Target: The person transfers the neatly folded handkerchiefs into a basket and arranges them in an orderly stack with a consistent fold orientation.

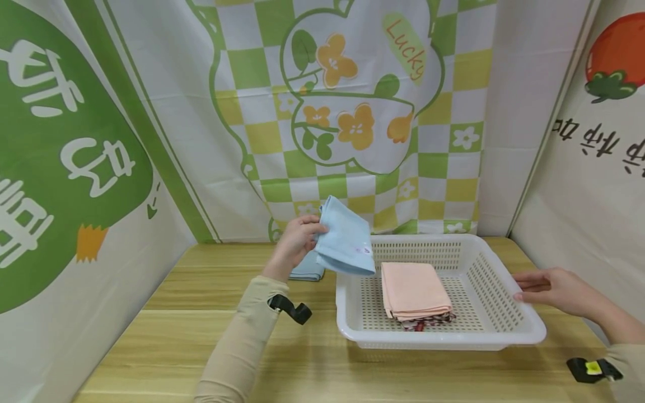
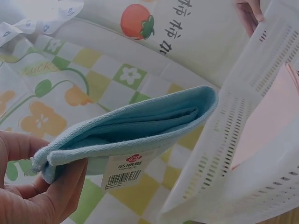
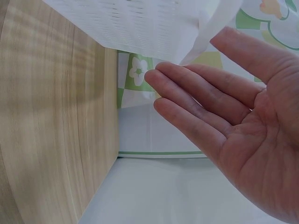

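Observation:
My left hand (image 1: 297, 242) pinches a folded light blue towel (image 1: 346, 238) by its left edge, holding it up beside the basket's left rim. In the left wrist view the towel (image 2: 135, 123) shows its folded layers and a paper barcode label (image 2: 125, 169). A second blue towel (image 1: 307, 267) lies on the table, partly hidden behind it. In the white plastic basket (image 1: 428, 337) a folded pink towel (image 1: 415, 291) rests on a dark patterned cloth (image 1: 425, 321). My right hand (image 1: 559, 291) is at the basket's right rim; its fingers (image 3: 196, 93) are straight in the right wrist view.
The wooden table (image 1: 211, 324) carries the basket on its right half. A printed cloth with green and yellow checks (image 1: 272, 129) hangs behind, and printed side panels (image 1: 579, 196) stand left and right. Black straps (image 1: 290, 309) are on both wrists.

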The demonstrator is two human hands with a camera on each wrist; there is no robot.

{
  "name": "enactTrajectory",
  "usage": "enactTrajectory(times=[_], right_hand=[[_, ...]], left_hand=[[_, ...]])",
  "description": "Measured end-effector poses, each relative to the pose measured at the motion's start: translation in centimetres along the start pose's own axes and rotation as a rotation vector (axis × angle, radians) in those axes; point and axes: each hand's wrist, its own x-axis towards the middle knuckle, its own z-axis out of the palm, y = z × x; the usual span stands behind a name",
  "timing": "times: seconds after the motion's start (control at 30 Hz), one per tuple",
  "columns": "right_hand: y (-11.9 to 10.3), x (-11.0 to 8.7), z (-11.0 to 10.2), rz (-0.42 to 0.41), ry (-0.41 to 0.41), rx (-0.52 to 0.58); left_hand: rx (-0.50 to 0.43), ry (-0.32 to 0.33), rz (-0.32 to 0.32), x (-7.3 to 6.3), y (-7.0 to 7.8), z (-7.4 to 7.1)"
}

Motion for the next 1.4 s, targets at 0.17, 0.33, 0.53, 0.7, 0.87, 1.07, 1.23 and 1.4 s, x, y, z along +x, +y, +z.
enactTrajectory(times=[0.17, 0.33, 0.53, 0.7, 0.87, 1.07, 1.23, 1.4], right_hand=[[0.1, 0.1, -0.1, -0.008, 0.006, -0.01], [0.0, 0.1, -0.1, -0.011, 0.009, -0.016], [0.1, 0.1, -0.1, -0.01, -0.001, -0.001], [0.1, 0.1, -0.1, -0.007, 0.0, -0.009], [0.2, 0.1, -0.1, 0.0, -0.006, 0.008], [0.2, 0.0, -0.1, -0.008, 0.001, 0.009], [0.2, 0.0, 0.0, -0.008, -0.001, 0.012], [0.2, 0.1, 0.0, -0.008, -0.001, 0.012]], left_hand=[[0.009, -0.04, 0.041, 0.1, -0.3, 0.8], [0.008, -0.052, 0.044, 0.2, -0.5, 1.6], [0.023, -0.047, -0.021, 0.8, -0.7, 2.5], [0.04, -0.041, -0.031, 1.1, -1.0, 3.3], [0.06, -0.04, -0.042, 1.3, -1.3, 4.0], [0.054, -0.058, -0.045, 1.6, -1.6, 4.8], [0.049, -0.069, -0.054, 1.9, -1.9, 5.4], [0.058, -0.085, -0.072, 2.2, -2.2, 6.0]])
